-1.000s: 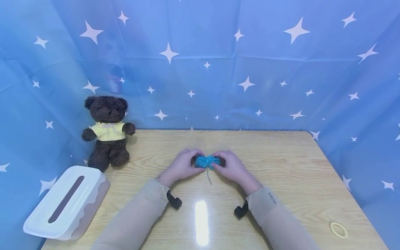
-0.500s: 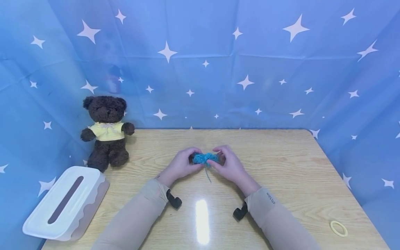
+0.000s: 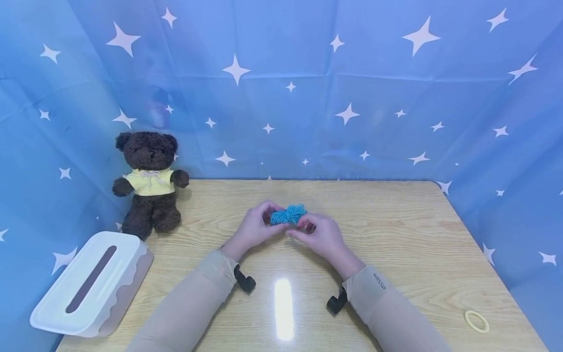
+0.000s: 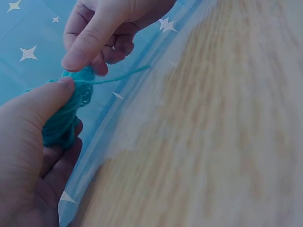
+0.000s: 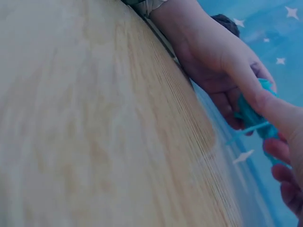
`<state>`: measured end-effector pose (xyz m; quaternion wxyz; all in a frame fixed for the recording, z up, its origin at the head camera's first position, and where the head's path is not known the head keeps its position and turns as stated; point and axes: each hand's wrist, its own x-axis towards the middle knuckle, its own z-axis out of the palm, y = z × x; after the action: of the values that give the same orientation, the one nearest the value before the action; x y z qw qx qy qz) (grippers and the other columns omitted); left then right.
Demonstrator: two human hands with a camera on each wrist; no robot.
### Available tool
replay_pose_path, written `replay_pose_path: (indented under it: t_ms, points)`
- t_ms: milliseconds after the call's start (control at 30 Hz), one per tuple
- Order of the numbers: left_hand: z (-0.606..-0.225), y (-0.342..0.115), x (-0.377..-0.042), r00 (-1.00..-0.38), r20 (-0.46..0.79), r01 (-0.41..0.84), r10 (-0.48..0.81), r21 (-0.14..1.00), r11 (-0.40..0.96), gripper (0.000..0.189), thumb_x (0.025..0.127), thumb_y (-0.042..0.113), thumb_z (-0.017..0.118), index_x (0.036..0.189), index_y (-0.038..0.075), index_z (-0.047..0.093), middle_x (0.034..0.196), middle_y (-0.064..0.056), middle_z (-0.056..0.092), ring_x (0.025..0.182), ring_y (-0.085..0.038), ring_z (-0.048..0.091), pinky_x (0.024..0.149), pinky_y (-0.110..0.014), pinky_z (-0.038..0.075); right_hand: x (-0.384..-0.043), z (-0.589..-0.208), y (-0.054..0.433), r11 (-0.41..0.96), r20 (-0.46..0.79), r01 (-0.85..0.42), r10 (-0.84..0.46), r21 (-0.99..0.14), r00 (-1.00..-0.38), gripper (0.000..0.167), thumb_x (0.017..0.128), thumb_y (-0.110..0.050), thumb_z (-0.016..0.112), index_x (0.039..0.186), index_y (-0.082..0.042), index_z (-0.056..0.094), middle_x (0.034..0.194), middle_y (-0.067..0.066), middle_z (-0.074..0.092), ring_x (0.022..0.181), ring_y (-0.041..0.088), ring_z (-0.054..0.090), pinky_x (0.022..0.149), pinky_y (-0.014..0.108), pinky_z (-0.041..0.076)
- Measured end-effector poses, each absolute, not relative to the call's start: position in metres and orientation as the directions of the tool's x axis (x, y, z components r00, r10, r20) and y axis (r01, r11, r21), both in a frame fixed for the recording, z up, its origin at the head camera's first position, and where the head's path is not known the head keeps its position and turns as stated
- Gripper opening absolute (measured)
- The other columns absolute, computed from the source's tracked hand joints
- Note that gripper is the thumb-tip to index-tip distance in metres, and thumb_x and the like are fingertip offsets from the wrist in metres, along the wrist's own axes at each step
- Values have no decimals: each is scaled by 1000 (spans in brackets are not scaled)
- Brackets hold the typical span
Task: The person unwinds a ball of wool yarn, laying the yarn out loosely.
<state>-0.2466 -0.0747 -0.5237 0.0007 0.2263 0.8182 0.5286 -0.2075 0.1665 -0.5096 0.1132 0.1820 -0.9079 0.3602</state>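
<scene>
Head camera view: a blue yarn bundle (image 3: 293, 214), narrowed at its middle, is held over the tabletop (image 3: 396, 244), toward its far side. The left hand (image 3: 254, 229) grips the bundle's left end, thumb on the near side and fingers curled round it. The right hand (image 3: 324, 236) is at the other end, its fingers bent and its thumb tip a little apart from the index finger — whether they pinch any yarn is hard to tell. From the left wrist, a loose strand (image 4: 120, 76) sticks out from the bundle, close by the left thumb.

At the far left, a dark brown teddy bear (image 3: 149, 183) in a yellow top is upright against the starry blue cloth (image 3: 286, 44). Nearer lies a box (image 3: 90, 283) with a slotted white lid — and at the near right, a pale yellow ring (image 3: 485, 324) lies flat.
</scene>
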Motion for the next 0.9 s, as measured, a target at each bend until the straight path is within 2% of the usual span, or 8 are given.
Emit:
replay_pose_path:
  t_ms: [167, 367, 467, 600, 667, 800, 900]
  points:
    - [-523, -75, -245, -910, 240, 344, 339, 892, 293, 40, 90, 25, 94, 119, 16, 67, 134, 0, 77, 109, -18, 77, 93, -28, 66, -208, -512, 163, 624, 255, -317, -191, -714, -948, 23, 87, -37, 96, 96, -19, 85, 90, -5, 83, 74, 5, 69, 68, 21, 59]
    - [-523, -75, -246, -918, 231, 324, 324, 906, 274, 39, 91, 27, 94, 118, 20, 67, 132, 2, 77, 110, -18, 78, 93, -29, 66, -207, -515, 157, 497, 74, -142, -155, -856, -985, 26, 90, -33, 93, 109, -16, 87, 102, 2, 86, 86, 10, 76, 76, 21, 63]
    - [-522, -75, -246, -919, 232, 320, 318, 911, 262, 44, 91, 28, 94, 125, 20, 67, 131, 1, 77, 114, -21, 78, 96, -33, 66, -207, -516, 156, 472, 60, -123, -146, -873, -987, 25, 92, -30, 92, 110, -15, 87, 105, 4, 85, 87, 11, 77, 78, 21, 63]
    - [-522, -75, -247, -913, 262, 350, 314, 897, 270, 58, 92, 27, 93, 142, 15, 65, 139, -3, 76, 123, -27, 76, 103, -41, 65, -207, -516, 156, 462, 63, -124, -145, -878, -987, 21, 93, -27, 91, 109, -15, 87, 105, 5, 85, 84, 11, 75, 76, 21, 63]
    - [-522, -75, -248, -908, 277, 367, 315, 887, 281, 61, 92, 26, 92, 146, 16, 66, 143, -2, 74, 124, -27, 76, 104, -41, 65, -207, -515, 156, 459, 54, -119, -152, -880, -987, 22, 93, -28, 90, 110, -15, 86, 106, 6, 85, 84, 11, 75, 75, 21, 62]
    - [-523, -75, -247, -902, 295, 386, 316, 879, 282, 55, 93, 25, 91, 143, 23, 70, 141, -2, 75, 113, -22, 78, 95, -30, 65, -207, -514, 155, 456, 33, -108, -169, -884, -985, 27, 95, -32, 89, 115, -14, 86, 107, 6, 84, 83, 12, 73, 73, 21, 62]
    - [-523, -75, -247, -900, 305, 392, 311, 880, 270, 48, 93, 23, 91, 138, 23, 73, 135, -5, 77, 101, -16, 78, 87, -23, 64, -206, -512, 155, 459, 41, -122, -182, -880, -982, 27, 96, -32, 87, 115, -14, 86, 106, 6, 84, 82, 12, 70, 71, 20, 59]
